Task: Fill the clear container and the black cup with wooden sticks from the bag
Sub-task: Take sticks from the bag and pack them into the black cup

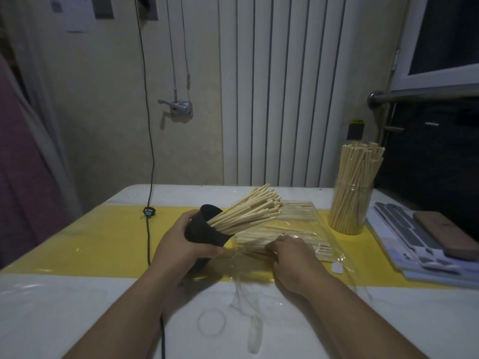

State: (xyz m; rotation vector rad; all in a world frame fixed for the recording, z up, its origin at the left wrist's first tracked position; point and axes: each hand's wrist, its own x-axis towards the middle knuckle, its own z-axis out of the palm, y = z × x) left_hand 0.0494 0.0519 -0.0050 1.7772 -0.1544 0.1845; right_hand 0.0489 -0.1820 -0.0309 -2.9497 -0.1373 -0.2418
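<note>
My left hand (181, 244) grips the black cup (204, 229), tilted to the right above the table, with a bundle of wooden sticks (251, 209) fanning out of its mouth. My right hand (290, 257) reaches into the clear plastic bag (311, 229), its fingers down on the loose sticks (259, 239) lying inside; the fingertips are hidden among them. The clear container (350, 211) stands upright at the right, packed with sticks that rise well above its rim.
A yellow strip crosses the white table (77, 307). A black cable (148, 229) runs down the table left of the cup. Flat boxes and a brown phone-like slab (440, 231) lie at the right edge. A thin loop and plastic scrap (255, 332) lie near me.
</note>
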